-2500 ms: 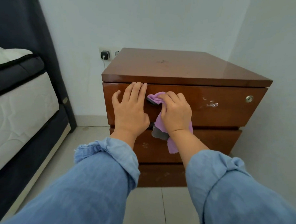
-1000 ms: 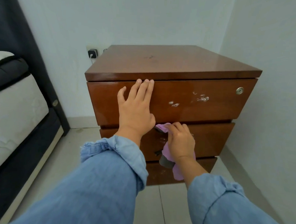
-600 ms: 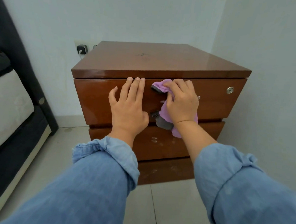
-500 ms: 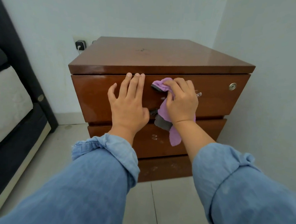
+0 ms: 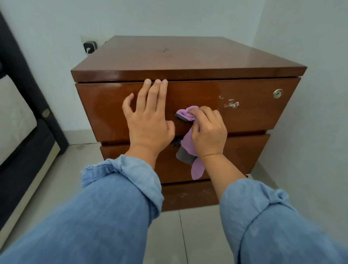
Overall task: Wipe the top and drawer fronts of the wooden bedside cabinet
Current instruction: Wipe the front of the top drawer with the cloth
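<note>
Head view, centre frame: left hand [image 5: 149, 124] lies flat, fingers straight, on the wooden cabinet's [image 5: 193, 58] top drawer front [image 5: 251, 107]; just right of it, right hand [image 5: 208, 133] grips a purple cloth [image 5: 187, 115] against that drawer.

The cabinet [image 5: 185, 57] stands in a wall corner, with a bed [image 5: 6, 123] to its left. The left hand [image 5: 149, 122] lies flat on the top drawer front [image 5: 251, 107], fingers straight, tips at the drawer's upper edge. The right hand [image 5: 208, 133] grips a purple cloth [image 5: 187, 114] (grey patches show) against the same front; the cloth's tail hangs over the second drawer [image 5: 242, 153]. White scuffs [image 5: 231, 103] and a lock [image 5: 277, 93] sit to the right.
</note>
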